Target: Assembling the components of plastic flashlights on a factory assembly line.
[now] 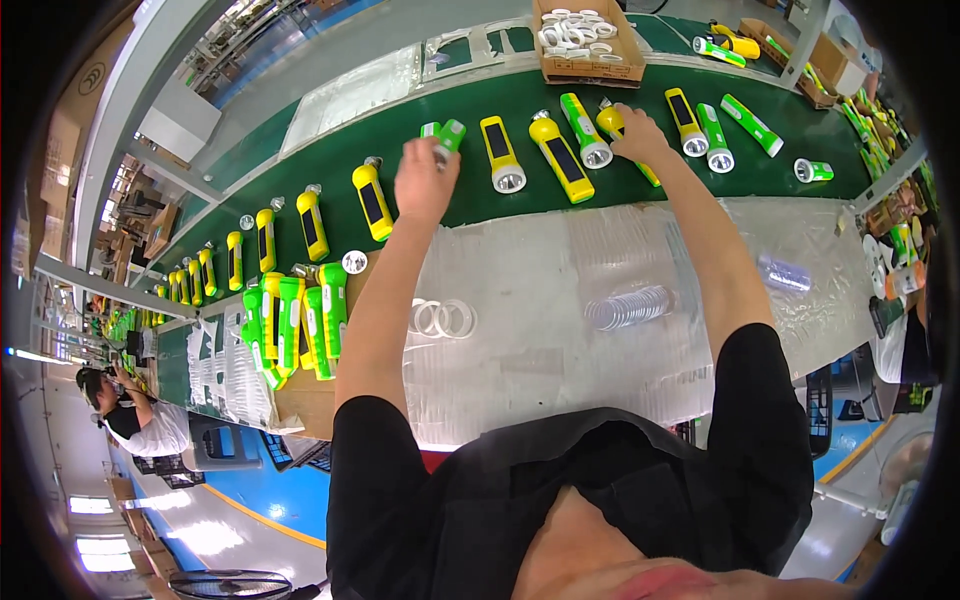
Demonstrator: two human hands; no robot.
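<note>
My left hand is closed around a green flashlight over the green belt; its fingers cover part of it. Farther right, my right hand grips a yellow flashlight, whose lower end shows below the hand. Between the hands lie a yellow flashlight with a dark panel, a larger yellow flashlight and a green-and-yellow flashlight. Several white rings rest on the plastic-covered table beside my left forearm. A row of clear round lenses lies between my forearms.
Several more flashlights line the green belt on both sides. A pile of green and yellow flashlights lies on cardboard at the left. Beyond the belt stands a cardboard box of white rings. Another person sits far left.
</note>
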